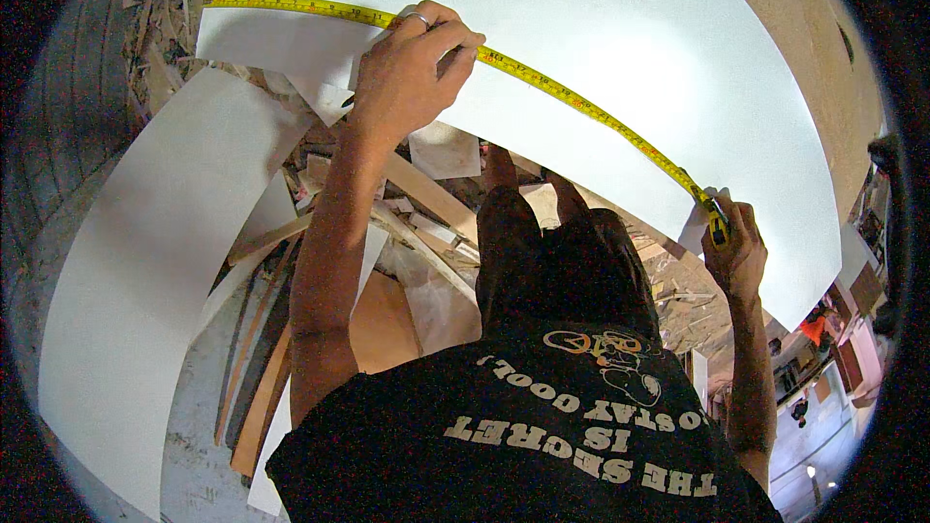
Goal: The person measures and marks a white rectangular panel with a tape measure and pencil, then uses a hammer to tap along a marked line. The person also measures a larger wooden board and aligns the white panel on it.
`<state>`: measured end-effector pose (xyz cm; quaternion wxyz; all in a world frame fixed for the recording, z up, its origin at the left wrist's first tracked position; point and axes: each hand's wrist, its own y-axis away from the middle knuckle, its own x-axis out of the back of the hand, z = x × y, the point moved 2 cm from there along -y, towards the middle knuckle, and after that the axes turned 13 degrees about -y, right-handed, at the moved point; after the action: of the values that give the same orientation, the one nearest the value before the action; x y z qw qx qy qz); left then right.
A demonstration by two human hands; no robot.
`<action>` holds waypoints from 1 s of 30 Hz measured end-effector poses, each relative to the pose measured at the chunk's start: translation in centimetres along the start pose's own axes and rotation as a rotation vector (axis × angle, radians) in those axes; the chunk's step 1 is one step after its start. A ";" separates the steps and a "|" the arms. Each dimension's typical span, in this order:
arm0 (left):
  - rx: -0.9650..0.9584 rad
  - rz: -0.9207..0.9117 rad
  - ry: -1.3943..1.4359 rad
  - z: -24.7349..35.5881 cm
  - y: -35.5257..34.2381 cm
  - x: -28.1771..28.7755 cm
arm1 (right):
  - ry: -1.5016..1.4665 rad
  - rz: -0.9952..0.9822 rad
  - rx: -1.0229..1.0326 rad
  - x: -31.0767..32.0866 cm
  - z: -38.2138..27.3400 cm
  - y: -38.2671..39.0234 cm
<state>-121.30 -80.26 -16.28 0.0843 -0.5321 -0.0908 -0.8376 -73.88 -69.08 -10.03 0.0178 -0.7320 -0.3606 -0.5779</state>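
Note:
A yellow tape measure point(581, 102) is stretched in a curve across a large white board point(601, 0), its blade running from the board's left edge to the case at right. My left hand point(412, 68), with a ring on one finger, is closed over the blade near the board's near edge, fingertips pressed together. A small dark pointed thing point(349, 100) shows beside that wrist; I cannot tell what it is. My right hand point(738, 242) is wrapped round the tape's black and yellow case point(717, 225) at the board's near right edge.
Another white panel point(145, 261) leans at the left. Wood offcuts and strips point(426, 194) lie scattered on the floor below the board. A brown board point(383, 324) stands near my left arm. Corrugated metal point(73, 107) rises at the far left. Cluttered items point(852, 329) lie at the right.

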 end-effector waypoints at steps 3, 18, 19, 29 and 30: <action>-0.014 0.008 0.015 0.0 0.0 0.0 | -0.002 -0.009 -0.032 0.0 0.0 0.0; -0.013 0.000 0.010 -0.1 -0.1 0.0 | -0.008 -0.011 0.010 -0.1 0.4 0.1; -0.023 0.011 0.009 -0.1 -0.1 -0.1 | -0.002 -0.017 0.010 -0.2 0.4 0.1; -0.021 0.033 -0.006 0.7 -0.1 0.9 | -0.037 -0.185 0.012 2.1 -2.0 -0.5; -0.020 0.016 -0.014 0.8 -0.2 1.1 | -0.021 -0.206 -0.010 2.2 -2.3 -0.5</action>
<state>-121.13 -79.93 -15.00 0.0850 -0.5394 -0.0788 -0.8340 -75.89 -68.63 -7.54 -0.0491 -0.6970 -0.4315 -0.5706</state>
